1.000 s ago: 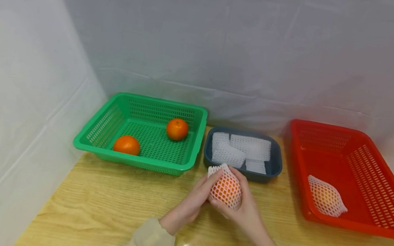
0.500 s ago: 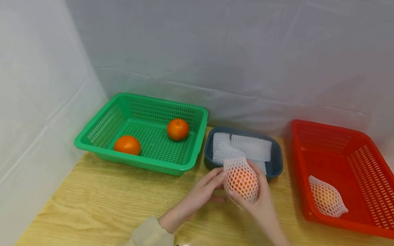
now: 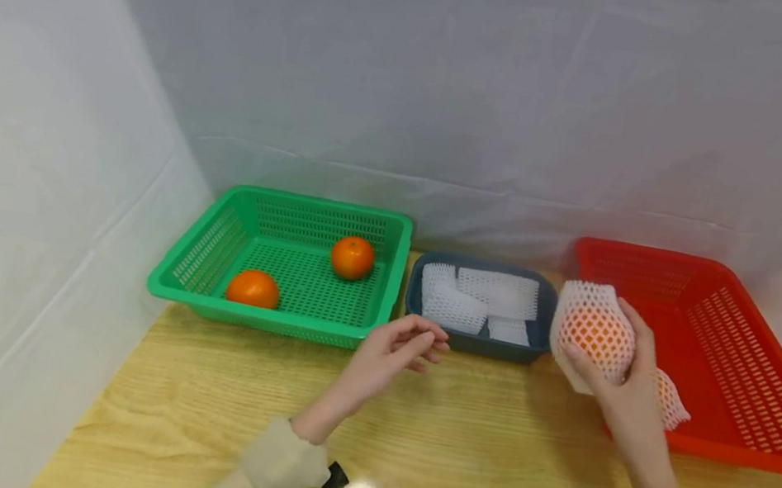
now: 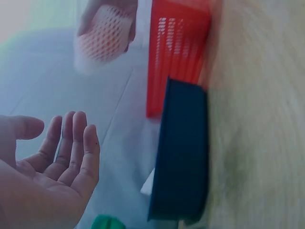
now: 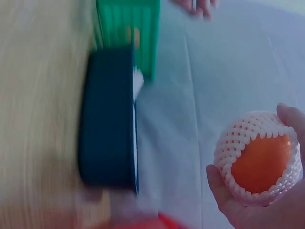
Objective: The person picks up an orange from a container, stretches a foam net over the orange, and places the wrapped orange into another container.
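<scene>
My right hand grips an orange wrapped in a white foam net sleeve, held up by the left rim of the red basket. In the right wrist view one end of the sleeve gapes and bare orange peel shows. My left hand holds nothing; its fingers are relaxed and slightly bent, in front of the dark blue tray. Another netted fruit lies in the red basket, partly hidden behind my right hand.
Several white foam net sleeves lie in the blue tray. To the left stands a green basket with two bare oranges. All stand on a wooden table, with white sheeting behind and at the left.
The netted orange has moved right with my right hand, from over the table's middle to the red basket's edge. My left hand has let go of it and drawn back left.
</scene>
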The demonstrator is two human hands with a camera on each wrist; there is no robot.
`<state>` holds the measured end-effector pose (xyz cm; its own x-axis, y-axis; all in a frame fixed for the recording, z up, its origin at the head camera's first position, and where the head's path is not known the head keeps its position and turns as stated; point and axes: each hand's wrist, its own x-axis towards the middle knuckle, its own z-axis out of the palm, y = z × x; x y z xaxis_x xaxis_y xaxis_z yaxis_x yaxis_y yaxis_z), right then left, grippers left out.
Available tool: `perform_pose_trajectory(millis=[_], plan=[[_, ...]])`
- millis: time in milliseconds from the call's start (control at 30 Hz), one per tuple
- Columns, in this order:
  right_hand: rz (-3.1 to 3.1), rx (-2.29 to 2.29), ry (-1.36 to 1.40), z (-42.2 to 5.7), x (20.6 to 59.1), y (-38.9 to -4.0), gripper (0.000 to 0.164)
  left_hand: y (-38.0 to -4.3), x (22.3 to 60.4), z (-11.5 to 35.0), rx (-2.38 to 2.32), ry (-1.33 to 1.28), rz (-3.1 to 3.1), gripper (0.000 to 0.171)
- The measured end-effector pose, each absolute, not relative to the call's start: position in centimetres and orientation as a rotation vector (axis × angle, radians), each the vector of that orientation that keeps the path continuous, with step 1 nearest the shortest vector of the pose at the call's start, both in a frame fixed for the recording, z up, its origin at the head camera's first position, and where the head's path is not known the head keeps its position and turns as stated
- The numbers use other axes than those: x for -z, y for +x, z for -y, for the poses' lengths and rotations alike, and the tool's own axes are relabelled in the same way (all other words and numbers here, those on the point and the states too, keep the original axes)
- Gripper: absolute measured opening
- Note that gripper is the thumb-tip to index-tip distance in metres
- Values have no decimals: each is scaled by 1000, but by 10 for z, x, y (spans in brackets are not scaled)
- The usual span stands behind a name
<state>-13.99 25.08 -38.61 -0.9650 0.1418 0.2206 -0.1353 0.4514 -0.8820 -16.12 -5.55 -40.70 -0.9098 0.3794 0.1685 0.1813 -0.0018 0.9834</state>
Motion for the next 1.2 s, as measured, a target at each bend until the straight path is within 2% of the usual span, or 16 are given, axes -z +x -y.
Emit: perform_pose_trajectory(millis=[333,567,733,967,1200], plan=[[2420,-1443,-234,-335,388,-142,79,-174,385,99,-2127,537,-2289,26],[2400,-1306,-479,-363,395,-142,85,-189,376,140,-2052,519,-2607,23],[2446,-1123,-537,-381,403,-143,86,-202,373,175,-1812,441,-2943,21],[2588,-896,-630,-399,407,-141,84,-227,382,219,-1427,173,-3270,21],[2773,-737,-654,-411,411,-149,88,-231,386,246,-931,65,-3262,33]])
